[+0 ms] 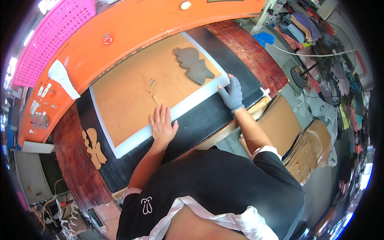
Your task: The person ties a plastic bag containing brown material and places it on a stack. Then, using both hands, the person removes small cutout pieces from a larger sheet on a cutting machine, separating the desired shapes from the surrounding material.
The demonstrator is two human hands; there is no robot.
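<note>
A tan sheet (120,92) with several cut outlines lies on a white board (188,103), which rests on a black mat (196,126). My bare left hand (163,127) lies flat with fingers spread on the sheet's near edge. At the board's near right corner is my right hand (233,96), in a grey glove with bare fingertips. Its thumb and forefinger are apart at the board's edge, with nothing visible between them. A thick dark grey curvy-edged shape (195,68) sits on the sheet's far right part. Cut tan pieces (96,150) lie left of the board.
An orange machine beam (136,26) with a red button (107,39) spans the far side. On it stands a pink basket (56,38). Tan sheets (282,124) are stacked right of the table, and coloured scraps (304,30) are heaped farther right.
</note>
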